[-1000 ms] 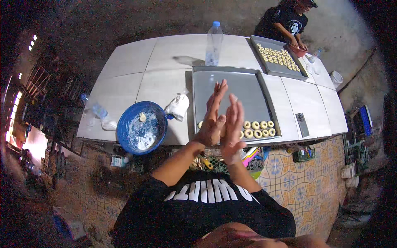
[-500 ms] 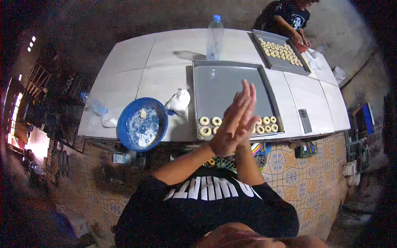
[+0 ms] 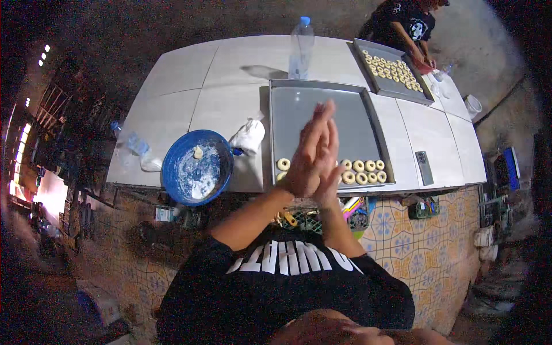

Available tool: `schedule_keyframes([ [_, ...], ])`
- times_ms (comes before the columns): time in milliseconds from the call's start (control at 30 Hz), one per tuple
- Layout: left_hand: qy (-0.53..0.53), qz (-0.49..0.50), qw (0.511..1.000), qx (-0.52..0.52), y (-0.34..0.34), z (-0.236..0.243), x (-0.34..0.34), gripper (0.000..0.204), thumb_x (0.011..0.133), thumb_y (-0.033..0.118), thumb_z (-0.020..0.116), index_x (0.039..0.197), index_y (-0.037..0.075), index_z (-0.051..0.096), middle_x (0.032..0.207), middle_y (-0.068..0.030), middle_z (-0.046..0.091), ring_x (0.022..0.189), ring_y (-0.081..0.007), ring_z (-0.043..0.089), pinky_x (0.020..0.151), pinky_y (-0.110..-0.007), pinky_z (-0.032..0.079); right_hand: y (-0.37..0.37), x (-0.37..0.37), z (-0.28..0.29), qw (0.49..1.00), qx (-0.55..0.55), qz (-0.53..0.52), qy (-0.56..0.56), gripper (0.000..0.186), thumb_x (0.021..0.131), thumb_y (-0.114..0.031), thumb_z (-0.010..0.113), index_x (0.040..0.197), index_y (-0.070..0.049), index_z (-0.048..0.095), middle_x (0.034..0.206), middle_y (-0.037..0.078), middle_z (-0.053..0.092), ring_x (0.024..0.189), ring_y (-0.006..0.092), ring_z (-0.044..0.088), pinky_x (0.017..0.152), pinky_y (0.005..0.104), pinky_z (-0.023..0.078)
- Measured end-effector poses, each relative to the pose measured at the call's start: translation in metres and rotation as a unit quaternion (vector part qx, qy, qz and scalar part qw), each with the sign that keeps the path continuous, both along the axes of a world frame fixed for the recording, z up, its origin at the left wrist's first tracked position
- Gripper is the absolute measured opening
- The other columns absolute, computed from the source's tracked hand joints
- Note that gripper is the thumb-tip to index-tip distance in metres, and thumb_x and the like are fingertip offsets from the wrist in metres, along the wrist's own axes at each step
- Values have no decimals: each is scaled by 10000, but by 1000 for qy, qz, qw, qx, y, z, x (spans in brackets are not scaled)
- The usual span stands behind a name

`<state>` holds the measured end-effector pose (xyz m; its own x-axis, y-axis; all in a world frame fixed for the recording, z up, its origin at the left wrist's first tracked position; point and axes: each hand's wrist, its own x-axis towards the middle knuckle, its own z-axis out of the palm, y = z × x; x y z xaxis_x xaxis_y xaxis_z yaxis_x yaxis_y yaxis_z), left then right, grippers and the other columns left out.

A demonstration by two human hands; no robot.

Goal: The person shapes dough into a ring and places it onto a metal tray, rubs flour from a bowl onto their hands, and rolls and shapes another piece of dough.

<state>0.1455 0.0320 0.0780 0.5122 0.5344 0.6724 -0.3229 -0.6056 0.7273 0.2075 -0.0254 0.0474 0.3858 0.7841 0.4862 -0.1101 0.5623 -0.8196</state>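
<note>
Palm to palm, my left hand (image 3: 303, 169) and my right hand (image 3: 328, 178) are pressed together above the near edge of a large grey baking tray (image 3: 322, 86). Their fingers are stretched out and point away from me. Whatever lies between the palms is hidden. Along the tray's near side sit small dough rings (image 3: 360, 178) in two rows, some covered by my hands. To the left stands a blue basin (image 3: 169, 172) dusted with white flour, with a small dough lump (image 3: 198, 152) inside.
Beside the basin lies a white bag (image 3: 248, 136). A clear bottle (image 3: 301, 52) stands behind the tray; a phone (image 3: 424, 167) lies right. At far right, another person (image 3: 402, 29) works by a second tray (image 3: 376, 91) of rings. Under the table is a crate (image 3: 305, 221).
My pressed hands have shifted left and a little nearer, and the palms have slid against each other. More dough rings show on the right; the view has tilted slightly.
</note>
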Motion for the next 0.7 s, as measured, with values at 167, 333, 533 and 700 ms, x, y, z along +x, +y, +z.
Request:
schedule_keyframes([
  [167,53,16,998,4,-2,-48,-7,899,1026,669,336,1630,11,234,1707,-206,192,1596,-362,113,1275,-484,78,6,16,14,997,67,-10,38,1164,869,-926,304,1658,-95,102,1703,200,174,1548,325,244,1265,466,184],
  [333,18,1,997,-70,-10,-14,-13,1004,984,775,310,1618,-3,264,1703,-201,211,1595,-358,117,1277,-492,72,20,5,-15,999,-33,-13,30,1201,845,-943,328,1660,-93,97,1694,173,200,1552,295,232,1263,461,170],
  [533,29,31,999,-32,10,-25,-21,933,1028,708,266,1643,12,173,1714,-201,159,1601,-335,91,1279,-459,46,34,2,41,998,42,36,9,1192,862,-942,223,1658,-66,82,1713,184,143,1588,313,118,1281,475,48],
  [700,-200,-79,965,-150,11,28,-11,1017,984,786,252,1634,7,179,1709,-212,183,1602,-298,102,1283,-466,35,48,5,16,994,26,33,-103,1189,868,-934,145,1653,-44,81,1722,191,97,1601,311,36,1279,462,-32],
])
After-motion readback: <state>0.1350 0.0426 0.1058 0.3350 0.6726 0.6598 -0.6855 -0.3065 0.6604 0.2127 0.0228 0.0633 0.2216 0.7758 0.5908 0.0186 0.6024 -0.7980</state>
